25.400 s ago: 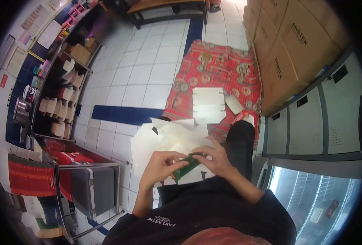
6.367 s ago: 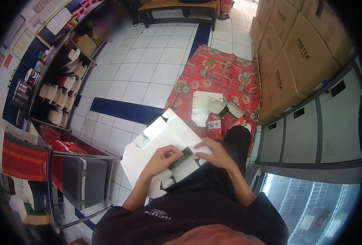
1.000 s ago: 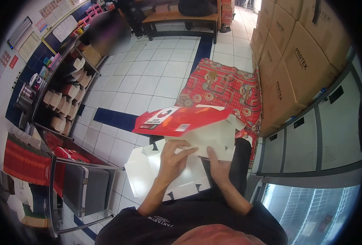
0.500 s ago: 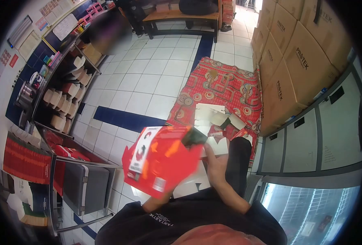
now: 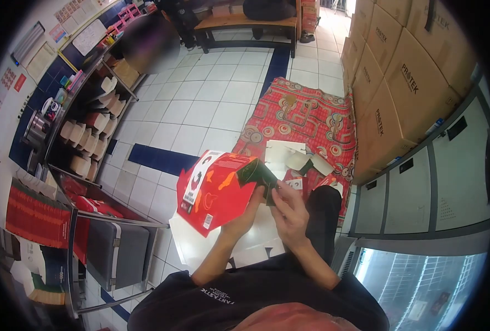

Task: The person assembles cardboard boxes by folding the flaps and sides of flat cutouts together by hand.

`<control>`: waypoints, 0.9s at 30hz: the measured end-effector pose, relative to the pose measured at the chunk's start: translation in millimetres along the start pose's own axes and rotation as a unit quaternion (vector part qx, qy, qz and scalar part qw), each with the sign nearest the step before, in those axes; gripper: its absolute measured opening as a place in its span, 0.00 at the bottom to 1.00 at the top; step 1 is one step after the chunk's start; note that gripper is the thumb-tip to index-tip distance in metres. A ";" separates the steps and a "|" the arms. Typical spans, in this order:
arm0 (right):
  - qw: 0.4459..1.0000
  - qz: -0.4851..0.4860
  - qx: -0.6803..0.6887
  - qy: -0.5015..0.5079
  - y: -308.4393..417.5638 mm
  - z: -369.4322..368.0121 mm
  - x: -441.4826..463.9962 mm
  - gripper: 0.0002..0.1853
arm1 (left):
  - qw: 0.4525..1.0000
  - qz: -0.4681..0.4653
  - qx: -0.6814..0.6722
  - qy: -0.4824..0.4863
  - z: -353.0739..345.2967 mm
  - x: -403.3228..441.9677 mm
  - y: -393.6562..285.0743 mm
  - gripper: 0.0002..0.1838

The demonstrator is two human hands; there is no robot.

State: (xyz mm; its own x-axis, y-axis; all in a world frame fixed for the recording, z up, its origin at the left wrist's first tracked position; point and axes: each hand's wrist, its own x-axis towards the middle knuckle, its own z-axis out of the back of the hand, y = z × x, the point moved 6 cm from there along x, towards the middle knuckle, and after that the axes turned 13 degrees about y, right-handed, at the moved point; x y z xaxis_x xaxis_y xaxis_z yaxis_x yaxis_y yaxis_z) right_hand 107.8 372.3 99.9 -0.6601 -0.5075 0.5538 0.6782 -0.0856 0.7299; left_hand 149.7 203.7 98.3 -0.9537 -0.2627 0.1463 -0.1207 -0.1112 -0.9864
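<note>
Left hand (image 5: pixel 241 222) grips and right hand (image 5: pixel 290 214) pinches the red-and-green cardboard carton (image 5: pixel 221 186); I judge it part-folded, the white cardboard sheet (image 5: pixel 260 236) beneath unfolded.

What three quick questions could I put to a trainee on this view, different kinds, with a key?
1. What colour is the part of the red carton nearest the right hand?
2. True or false: the red carton is lying flat on the patterned mat.
3. Which word is printed on the stacked brown boxes? A) FANTASTIC B) PROTEK C) FRAGILE

Key:
1. Dark green.
2. False; the left hand and right hand hold it up, above white card.
3. B.
</note>
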 end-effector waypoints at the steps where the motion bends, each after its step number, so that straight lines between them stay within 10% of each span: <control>1: 1.000 0.001 -0.004 0.020 -1.1 0.0 1.3 0.24 | 1.000 -0.022 0.014 0.000 4.4 3.8 2.5 0.18; 24: 0.908 -0.122 0.399 -0.028 -38.9 -5.9 -7.5 0.24 | 0.963 0.156 -0.217 0.029 -9.8 -21.0 17.9 0.23; 27: 0.917 -0.106 0.385 -0.013 -38.3 -14.0 -13.6 0.29 | 0.984 -0.078 0.120 0.111 -20.2 -20.5 -18.8 0.20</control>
State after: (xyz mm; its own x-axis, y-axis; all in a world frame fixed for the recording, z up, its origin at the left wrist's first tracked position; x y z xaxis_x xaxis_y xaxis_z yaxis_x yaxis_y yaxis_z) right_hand 95.3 370.6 58.7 -0.7648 -0.5279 0.3694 0.1113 0.4565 0.8827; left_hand 166.0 230.6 112.3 -0.9687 -0.0128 0.2480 -0.2265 -0.3639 -0.9035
